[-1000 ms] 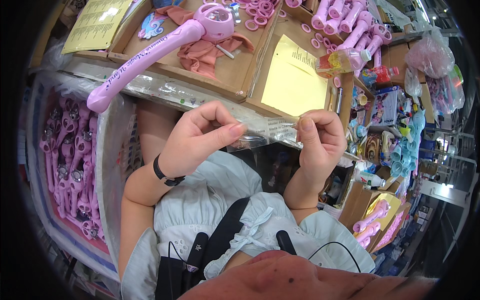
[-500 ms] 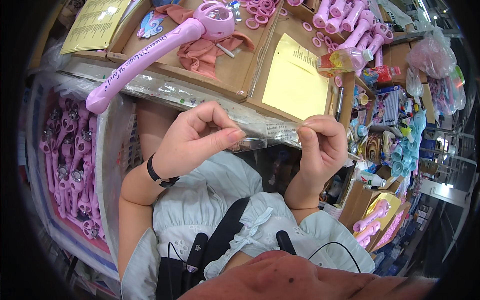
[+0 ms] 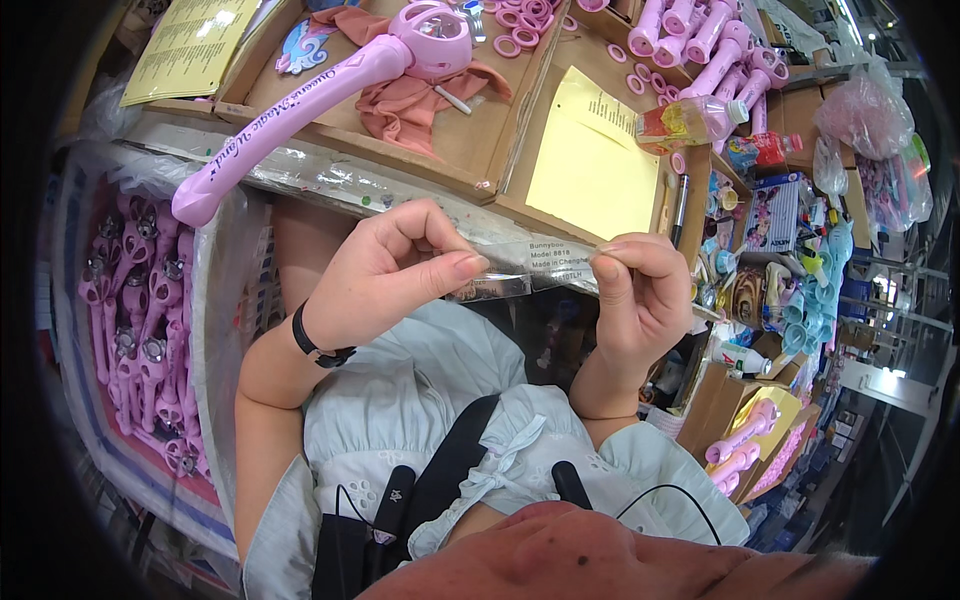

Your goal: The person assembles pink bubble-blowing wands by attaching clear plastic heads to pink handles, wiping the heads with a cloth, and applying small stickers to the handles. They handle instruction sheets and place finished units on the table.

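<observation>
Here, a clear printed strip [image 3: 545, 262] spans two pinching hands

The left hand [image 3: 395, 265] grips the strip's left end between thumb and index finger, its other fingers curled. The right hand [image 3: 645, 295] pinches the opposite end in the same way, thumb tip facing the person. Between them the strip runs almost level, above the person's lap and just on the near side of the bench [image 3: 310, 185]; dark print shows on its right part, and its lower left part looks shiny.

A pink wand [image 3: 310, 105] slants across the left part of the bench, its handle end reaching out past the near edge and its round cage head over a shallow cardboard tray [image 3: 485, 130]. In that tray are an orange cloth [image 3: 400, 120], a slim white stick [image 3: 453, 98] on the cloth, a blue decorated piece [image 3: 300, 48], and pink rings [image 3: 520, 20] toward the far side. To the right, beyond the right hand, a yellow sheet [image 3: 590, 170] lies beside a clear bottle [image 3: 690, 122] tipped on its side. At far left, a plastic-lined bin [image 3: 230, 330] holds many more wands [image 3: 140, 300].
</observation>
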Tool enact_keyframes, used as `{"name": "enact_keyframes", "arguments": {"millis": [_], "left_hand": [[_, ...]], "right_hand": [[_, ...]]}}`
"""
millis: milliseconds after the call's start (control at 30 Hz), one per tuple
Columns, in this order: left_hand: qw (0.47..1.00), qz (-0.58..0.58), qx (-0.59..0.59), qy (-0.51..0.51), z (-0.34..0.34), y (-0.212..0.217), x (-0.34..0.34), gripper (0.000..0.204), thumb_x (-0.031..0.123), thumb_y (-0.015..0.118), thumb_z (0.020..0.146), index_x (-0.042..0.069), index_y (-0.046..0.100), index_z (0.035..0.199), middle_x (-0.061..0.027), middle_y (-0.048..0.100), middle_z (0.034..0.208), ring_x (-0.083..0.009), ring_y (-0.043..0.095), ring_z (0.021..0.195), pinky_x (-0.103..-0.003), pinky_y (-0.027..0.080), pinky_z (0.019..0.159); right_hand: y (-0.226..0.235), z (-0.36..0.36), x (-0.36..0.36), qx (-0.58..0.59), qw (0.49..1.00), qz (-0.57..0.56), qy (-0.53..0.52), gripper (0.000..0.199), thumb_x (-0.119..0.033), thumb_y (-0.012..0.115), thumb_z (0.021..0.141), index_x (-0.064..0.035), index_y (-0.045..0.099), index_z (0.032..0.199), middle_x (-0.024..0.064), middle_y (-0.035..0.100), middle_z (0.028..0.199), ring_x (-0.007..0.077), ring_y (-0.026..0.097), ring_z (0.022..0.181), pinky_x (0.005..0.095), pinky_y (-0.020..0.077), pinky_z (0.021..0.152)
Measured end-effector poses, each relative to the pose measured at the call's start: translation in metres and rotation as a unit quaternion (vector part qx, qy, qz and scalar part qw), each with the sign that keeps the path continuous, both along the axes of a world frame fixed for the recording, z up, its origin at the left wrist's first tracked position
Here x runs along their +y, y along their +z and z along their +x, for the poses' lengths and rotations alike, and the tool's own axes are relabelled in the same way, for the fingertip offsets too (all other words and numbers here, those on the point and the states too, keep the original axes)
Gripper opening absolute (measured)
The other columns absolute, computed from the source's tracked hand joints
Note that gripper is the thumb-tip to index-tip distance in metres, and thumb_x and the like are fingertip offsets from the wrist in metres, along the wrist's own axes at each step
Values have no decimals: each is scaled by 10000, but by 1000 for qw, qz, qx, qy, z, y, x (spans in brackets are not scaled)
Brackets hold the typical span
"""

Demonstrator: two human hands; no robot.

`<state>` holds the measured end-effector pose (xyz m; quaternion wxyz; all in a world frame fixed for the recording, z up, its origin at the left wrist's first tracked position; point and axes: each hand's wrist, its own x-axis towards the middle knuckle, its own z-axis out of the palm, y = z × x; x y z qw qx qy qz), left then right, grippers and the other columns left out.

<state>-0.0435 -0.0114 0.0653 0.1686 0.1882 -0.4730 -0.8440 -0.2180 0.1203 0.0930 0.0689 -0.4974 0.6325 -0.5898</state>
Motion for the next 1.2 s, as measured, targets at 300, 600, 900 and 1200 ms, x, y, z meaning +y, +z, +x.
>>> {"name": "enact_keyframes", "arguments": {"millis": [300,600,900,1200], "left_hand": [[1000,-16,10,16,1,-2,2,102,93,639,872,30,559,872,-10,612,829,-37,553,756,-183,447,675],[999,23,26,5,0,-8,3,95,90,621,882,14,569,904,-31,626,887,-57,581,807,-202,471,711],[991,124,33,-29,-2,-17,6,296,154,548,930,-20,556,1170,-92,629,1078,-126,608,916,-264,477,853],[989,103,-4,105,3,-30,1,315,123,508,940,-5,491,1227,-78,590,1120,-128,590,962,-283,460,902]], "right_hand": [[-1,3,0,-40,999,8,-6,119,-6,668,823,16,578,897,84,609,833,89,528,688,186,412,572],[7,4,1,-155,987,47,3,81,-16,642,842,12,584,891,41,585,831,62,476,686,180,382,620],[13,-4,-3,-95,993,68,-24,56,-3,655,807,6,606,834,13,574,742,57,454,632,184,367,582],[36,-23,4,-62,995,57,-49,56,-1,641,796,-5,584,798,3,557,722,61,458,629,193,353,571]]}}
